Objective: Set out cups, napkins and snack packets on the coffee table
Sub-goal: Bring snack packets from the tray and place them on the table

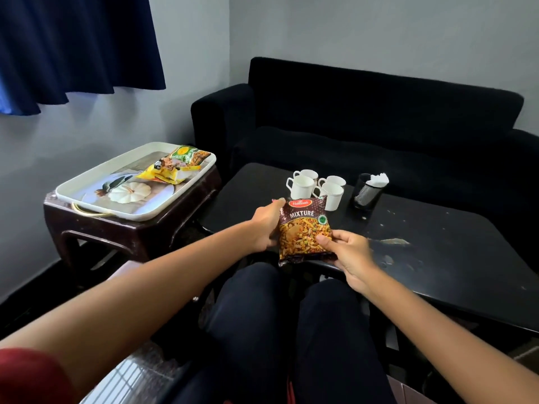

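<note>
The Mixture snack packet (304, 230) hangs upright over the coffee table's (437, 228) near edge, left hand (267, 225) gripping its left side, right hand (348, 252) pinching its lower right corner; white cups (316, 186) probably stand just beyond.
</note>
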